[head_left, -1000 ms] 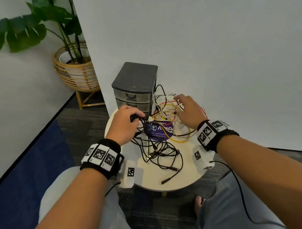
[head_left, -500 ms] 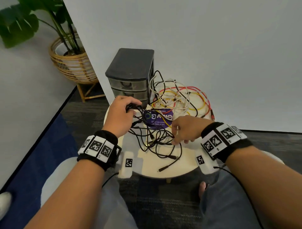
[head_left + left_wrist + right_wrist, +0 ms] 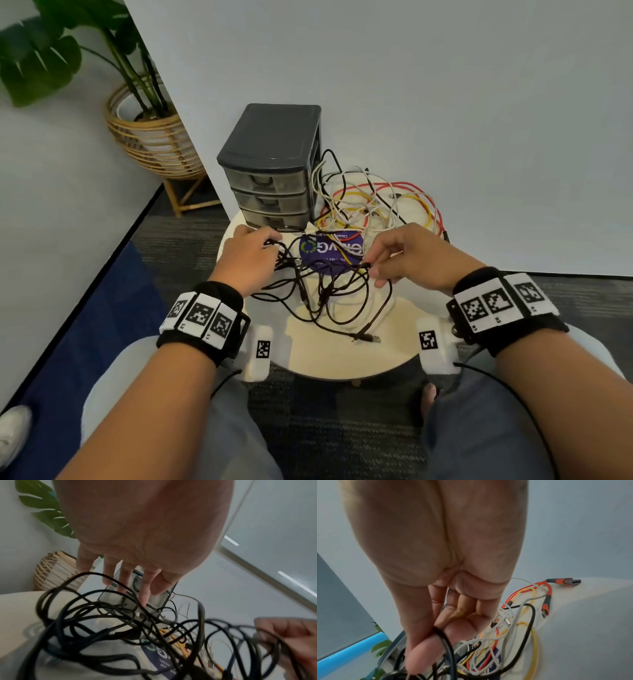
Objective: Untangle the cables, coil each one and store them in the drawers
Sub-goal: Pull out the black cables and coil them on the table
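A tangle of black cable lies on the small round table, its USB plug near the front edge. My left hand holds one end of it just in front of the grey three-drawer unit, whose drawers are closed. My right hand pinches a strand of the same black cable between thumb and forefinger, lifted slightly off the table. In the left wrist view the black loops hang blurred under my left hand. Red, yellow and white cables lie knotted behind my right hand.
A purple round sticker lies under the cables. A white wall stands close behind the table. A potted plant in a wicker basket is at the back left. My knees flank the table, and a white shoe is at the far left.
My right hand left the coloured cables, came down to the black tangle, and now holds a strand raised to the right. My left hand has kept its hold near the drawers.
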`<state>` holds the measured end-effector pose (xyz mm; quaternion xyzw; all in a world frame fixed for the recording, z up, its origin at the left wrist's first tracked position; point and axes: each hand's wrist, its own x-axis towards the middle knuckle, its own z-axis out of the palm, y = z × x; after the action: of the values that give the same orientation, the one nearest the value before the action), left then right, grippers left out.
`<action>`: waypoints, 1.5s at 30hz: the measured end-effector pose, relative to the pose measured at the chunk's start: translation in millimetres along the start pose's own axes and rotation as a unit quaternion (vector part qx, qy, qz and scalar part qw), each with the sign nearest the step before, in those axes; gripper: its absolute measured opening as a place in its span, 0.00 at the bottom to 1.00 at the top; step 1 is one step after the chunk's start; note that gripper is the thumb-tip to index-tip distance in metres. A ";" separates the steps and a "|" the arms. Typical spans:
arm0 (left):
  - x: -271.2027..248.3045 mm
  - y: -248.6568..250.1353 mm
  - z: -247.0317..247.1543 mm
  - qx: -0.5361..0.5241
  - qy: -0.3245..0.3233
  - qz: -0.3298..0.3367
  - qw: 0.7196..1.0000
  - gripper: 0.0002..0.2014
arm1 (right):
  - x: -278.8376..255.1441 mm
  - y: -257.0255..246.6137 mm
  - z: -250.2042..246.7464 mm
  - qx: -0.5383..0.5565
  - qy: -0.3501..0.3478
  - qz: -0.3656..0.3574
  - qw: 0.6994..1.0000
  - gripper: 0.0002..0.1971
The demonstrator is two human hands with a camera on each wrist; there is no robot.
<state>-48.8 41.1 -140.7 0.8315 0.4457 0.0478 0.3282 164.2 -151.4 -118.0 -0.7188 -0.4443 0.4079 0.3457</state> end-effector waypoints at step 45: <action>-16.3 53.2 29.5 -0.228 -0.008 0.262 0.938 0.11 | 9.9 -11.3 13.6 -0.006 0.200 -0.185 0.962 0.06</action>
<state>-9.7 -6.9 -128.9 0.8220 0.1863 0.2257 0.4885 150.7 -136.3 -116.9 -0.6931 -0.4935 0.1821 0.4928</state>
